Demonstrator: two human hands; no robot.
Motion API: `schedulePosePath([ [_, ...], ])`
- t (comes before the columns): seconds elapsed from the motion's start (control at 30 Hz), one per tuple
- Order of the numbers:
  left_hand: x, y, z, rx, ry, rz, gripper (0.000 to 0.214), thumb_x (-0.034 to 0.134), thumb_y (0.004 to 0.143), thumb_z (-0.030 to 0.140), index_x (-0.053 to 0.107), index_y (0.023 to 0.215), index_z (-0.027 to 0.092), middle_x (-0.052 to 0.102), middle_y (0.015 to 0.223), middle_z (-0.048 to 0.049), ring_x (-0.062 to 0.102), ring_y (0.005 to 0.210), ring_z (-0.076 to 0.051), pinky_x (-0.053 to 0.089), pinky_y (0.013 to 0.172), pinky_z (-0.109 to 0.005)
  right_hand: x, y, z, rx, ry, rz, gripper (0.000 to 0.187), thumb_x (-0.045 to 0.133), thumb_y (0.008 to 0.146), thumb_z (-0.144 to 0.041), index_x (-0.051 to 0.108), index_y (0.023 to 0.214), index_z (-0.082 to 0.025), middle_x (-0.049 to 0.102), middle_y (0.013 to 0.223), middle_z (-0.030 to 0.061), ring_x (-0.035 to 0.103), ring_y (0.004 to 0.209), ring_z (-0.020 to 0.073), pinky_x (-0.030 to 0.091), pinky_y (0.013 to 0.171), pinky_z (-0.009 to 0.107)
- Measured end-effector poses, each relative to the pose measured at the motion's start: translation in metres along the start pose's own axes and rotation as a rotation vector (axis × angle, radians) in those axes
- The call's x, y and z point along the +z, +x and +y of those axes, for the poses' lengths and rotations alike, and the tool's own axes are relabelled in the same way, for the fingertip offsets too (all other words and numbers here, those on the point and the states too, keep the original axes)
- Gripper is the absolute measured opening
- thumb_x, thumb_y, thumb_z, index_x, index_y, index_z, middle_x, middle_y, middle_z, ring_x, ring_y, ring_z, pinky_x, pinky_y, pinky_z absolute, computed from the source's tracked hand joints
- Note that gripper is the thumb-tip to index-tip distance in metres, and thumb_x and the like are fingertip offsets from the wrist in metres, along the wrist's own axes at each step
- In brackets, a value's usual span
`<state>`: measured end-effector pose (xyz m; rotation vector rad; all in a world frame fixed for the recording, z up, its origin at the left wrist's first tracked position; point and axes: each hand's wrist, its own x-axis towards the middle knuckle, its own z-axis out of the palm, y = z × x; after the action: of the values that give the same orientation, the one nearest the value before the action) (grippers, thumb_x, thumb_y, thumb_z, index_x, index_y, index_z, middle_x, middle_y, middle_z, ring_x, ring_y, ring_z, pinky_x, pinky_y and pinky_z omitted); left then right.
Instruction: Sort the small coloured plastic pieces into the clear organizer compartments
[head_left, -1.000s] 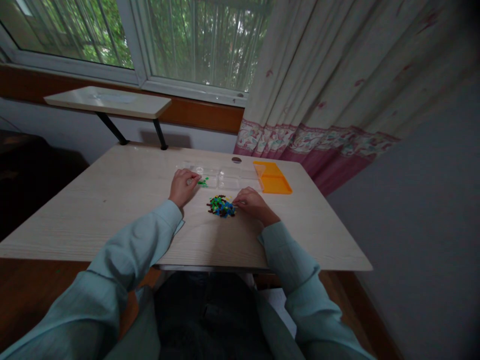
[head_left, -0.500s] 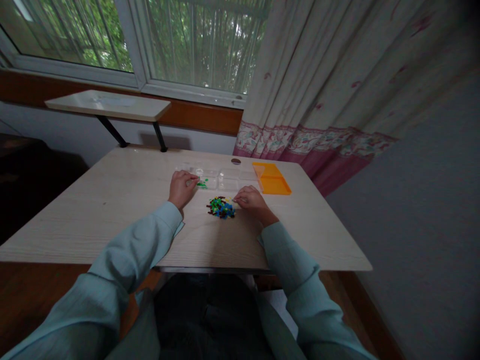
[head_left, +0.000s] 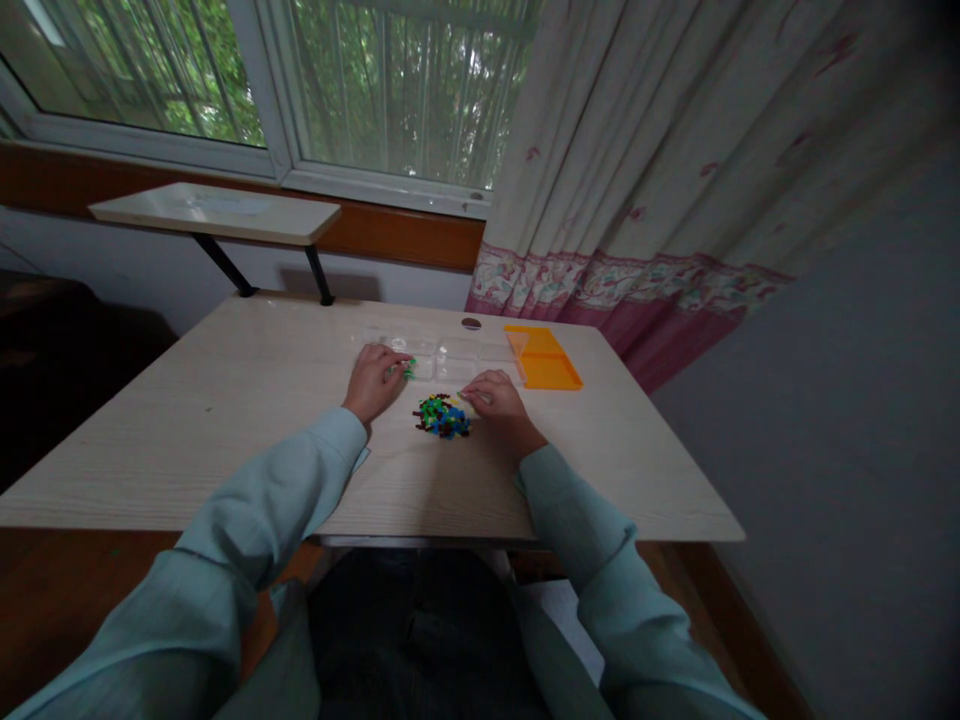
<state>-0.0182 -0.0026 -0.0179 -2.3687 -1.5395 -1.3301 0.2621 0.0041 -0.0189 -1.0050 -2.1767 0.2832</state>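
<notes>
right hand (head_left: 499, 397): fingertips closed, seemingly on one tiny piece.
left hand (head_left: 375, 378): fingers bent over green bits (head_left: 409, 369) in the box (head_left: 457, 366); grip cannot be told.
pieces (head_left: 443, 417): piled just nearside of right fingertips; likely light, stiff, slippery; best pinched singly by the sides.
edges: box walls beside left fingertips.
room: table (head_left: 615, 460), right of right fingers.

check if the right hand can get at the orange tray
Likely yes: the right hand is left of the orange tray and nearer the person, with nothing visible blocking its near edge; the clear box seems to reach only its left side.
</notes>
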Motion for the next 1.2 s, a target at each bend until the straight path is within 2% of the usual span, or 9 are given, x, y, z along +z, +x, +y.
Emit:
schedulePosePath([
  [0.17, 0.007, -0.004, 0.031, 0.187, -0.057, -0.149, 0.028, 0.050, 0.097, 0.038, 0.071, 0.106, 0.024, 0.062, 0.093, -0.0068, 0.053, 0.095, -0.022, 0.042, 0.088, -0.039, 0.005, 0.002, -0.011, 0.000, 0.064, 0.080, 0.015, 0.067, 0.088, -0.034, 0.076, 0.082, -0.023, 0.070, 0.084, 0.0049, 0.060, 0.087, 0.0203, 0.043, 0.087, 0.039],
  [0.3, 0.011, -0.006, 0.043, 0.207, -0.079, -0.215, 0.030, 0.049, 0.097, 0.042, 0.070, 0.110, 0.024, 0.063, 0.095, -0.0073, 0.053, 0.096, -0.023, 0.042, 0.087, -0.039, 0.008, 0.003, -0.016, 0.014, 0.110, 0.100, 0.015, 0.067, 0.087, -0.034, 0.076, 0.081, -0.023, 0.070, 0.085, 0.0055, 0.060, 0.088, 0.0209, 0.045, 0.086, 0.039],
  [0.53, 0.013, -0.006, 0.041, 0.165, -0.118, -0.197, 0.033, 0.045, 0.099, 0.041, 0.072, 0.097, 0.021, 0.064, 0.092, -0.0068, 0.053, 0.093, -0.022, 0.042, 0.086, -0.039, 0.011, 0.004, -0.024, -0.001, 0.120, 0.089, 0.012, 0.068, 0.086, -0.031, 0.076, 0.082, -0.024, 0.070, 0.085, 0.0053, 0.061, 0.088, 0.0212, 0.045, 0.087, 0.040],
  [1.2, 0.013, -0.004, 0.041, 0.209, -0.183, -0.246, 0.030, 0.047, 0.098, 0.040, 0.068, 0.093, 0.020, 0.064, 0.091, -0.0065, 0.054, 0.093, -0.021, 0.042, 0.090, -0.039, 0.014, 0.005, -0.034, -0.023, 0.119, 0.092, 0.011, 0.067, 0.087, -0.028, 0.076, 0.085, -0.023, 0.067, 0.088, 0.0055, 0.060, 0.090, 0.0206, 0.045, 0.088, 0.039],
])
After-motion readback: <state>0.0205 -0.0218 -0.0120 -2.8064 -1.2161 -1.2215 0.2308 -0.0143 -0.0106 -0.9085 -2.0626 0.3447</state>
